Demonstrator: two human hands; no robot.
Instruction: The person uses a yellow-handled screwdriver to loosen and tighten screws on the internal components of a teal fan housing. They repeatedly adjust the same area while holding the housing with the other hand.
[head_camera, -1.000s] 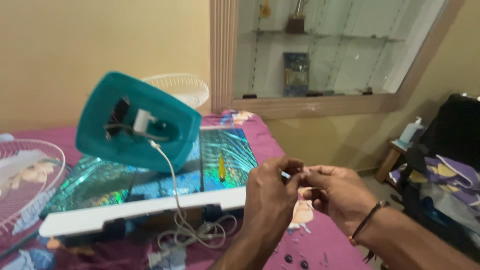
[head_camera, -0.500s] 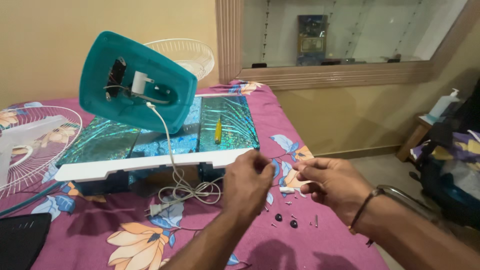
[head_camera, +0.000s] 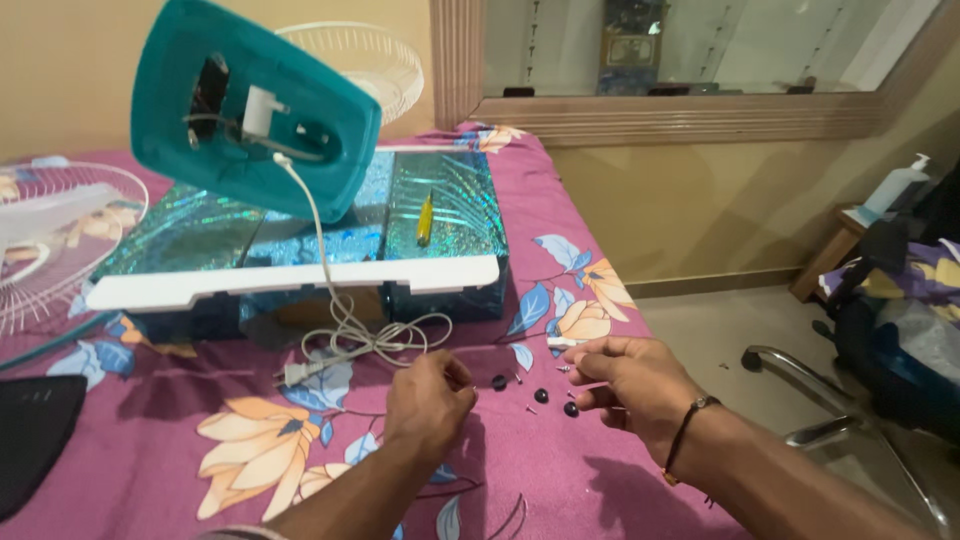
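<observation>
My left hand (head_camera: 430, 400) hovers low over the purple flowered cloth (head_camera: 150, 400) with its fingers curled closed; nothing shows in them. My right hand (head_camera: 630, 385) rests on the cloth to the right, its fingertips bunched beside a tiny screw (head_camera: 565, 368); I cannot tell if it grips anything. Three small black round caps (head_camera: 540, 395) and a few loose screws lie between the hands. A teal fan base (head_camera: 250, 110) stands tilted on a shiny box (head_camera: 440, 190). Its white cord ends in a plug (head_camera: 300, 372) just left of my left hand.
A yellow screwdriver (head_camera: 425, 218) lies on the box, and a white board (head_camera: 290, 280) runs along its front. White fan grilles sit at the left (head_camera: 50, 230) and at the back (head_camera: 360, 60). A black object (head_camera: 30, 440) is at lower left, a chair (head_camera: 800, 370) at right.
My hands, joined in the air a second ago, have parted and dropped to the cloth beside the caps and screws. The view has tipped down.
</observation>
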